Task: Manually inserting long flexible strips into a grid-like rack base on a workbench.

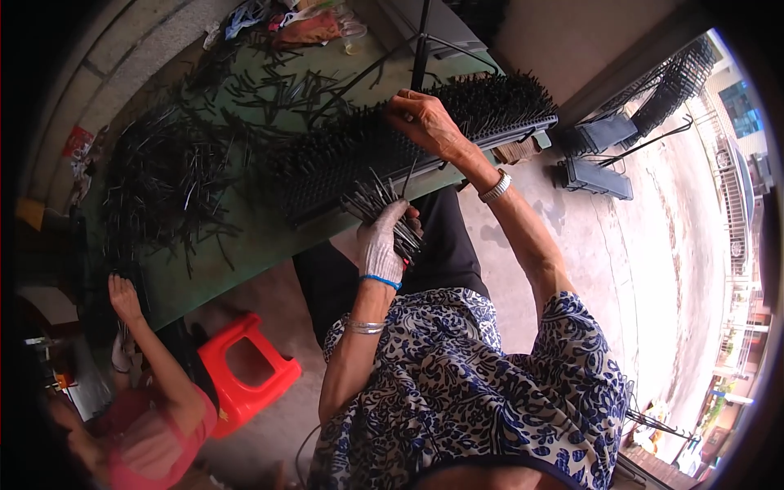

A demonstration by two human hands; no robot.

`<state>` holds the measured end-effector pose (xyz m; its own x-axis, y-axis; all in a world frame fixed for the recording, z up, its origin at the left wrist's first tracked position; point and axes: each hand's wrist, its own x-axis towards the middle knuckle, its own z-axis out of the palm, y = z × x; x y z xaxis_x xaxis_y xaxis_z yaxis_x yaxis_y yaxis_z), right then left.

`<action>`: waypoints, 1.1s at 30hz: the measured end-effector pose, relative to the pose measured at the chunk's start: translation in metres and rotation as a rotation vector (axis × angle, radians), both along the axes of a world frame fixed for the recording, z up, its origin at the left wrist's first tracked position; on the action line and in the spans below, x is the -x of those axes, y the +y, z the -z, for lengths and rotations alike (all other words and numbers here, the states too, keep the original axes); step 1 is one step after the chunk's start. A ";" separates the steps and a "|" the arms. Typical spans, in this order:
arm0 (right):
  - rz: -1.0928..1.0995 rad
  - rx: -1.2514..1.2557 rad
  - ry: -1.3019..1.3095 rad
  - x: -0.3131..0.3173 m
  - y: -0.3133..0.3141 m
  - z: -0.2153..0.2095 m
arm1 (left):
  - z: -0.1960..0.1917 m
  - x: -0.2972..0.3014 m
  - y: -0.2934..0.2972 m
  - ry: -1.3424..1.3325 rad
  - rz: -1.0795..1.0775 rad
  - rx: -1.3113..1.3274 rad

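Observation:
My left hand (380,249), in a pale glove with a blue band at the wrist, is closed around a bundle of thin black strips (369,198). The bundle fans out beyond the fingers, close to the front edge of a long black perforated tray (327,181). Many short black strips (498,96) stand upright in that tray, while its near left part shows bare holes. Above the tray's middle, my bare right hand (429,122) is pinched shut, a watch on its wrist. Whatever its fingertips hold is too small to make out.
Loose black strips (175,167) lie heaped on the green table (204,273). A red stool (245,371) stands at the lower left, beside a co-worker in a pink shirt (163,437). Black trays (600,178) rest on the floor at right. A black metal post (421,49) rises behind the tray.

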<state>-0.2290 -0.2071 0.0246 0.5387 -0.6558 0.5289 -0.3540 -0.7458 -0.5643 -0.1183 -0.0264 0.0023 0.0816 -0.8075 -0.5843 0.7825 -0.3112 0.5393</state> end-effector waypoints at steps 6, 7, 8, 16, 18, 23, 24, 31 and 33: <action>-0.016 0.023 -0.007 0.004 0.004 0.006 | -0.007 -0.002 0.004 -0.017 0.000 0.033; 0.029 0.062 -0.012 0.005 0.004 0.013 | -0.008 -0.001 0.005 -0.016 0.004 0.038; 0.074 0.100 -0.018 0.007 0.003 0.018 | -0.009 0.000 0.006 -0.021 0.000 0.033; 0.367 0.215 0.120 0.002 0.023 0.020 | -0.001 -0.002 0.002 0.040 0.030 0.049; 0.379 0.169 0.156 0.006 0.026 0.017 | 0.006 -0.002 -0.002 0.073 0.027 0.045; 0.284 -0.352 -0.054 0.020 0.033 -0.004 | 0.008 0.000 -0.013 0.150 0.019 0.038; 0.175 -0.626 -0.124 0.032 0.034 -0.014 | 0.010 0.001 -0.013 0.157 0.043 0.054; 0.115 -0.685 -0.270 0.035 0.069 -0.018 | 0.005 -0.003 -0.023 0.037 0.116 0.042; 0.188 -0.603 -0.300 0.033 0.060 -0.012 | 0.005 -0.004 -0.021 0.126 0.122 0.042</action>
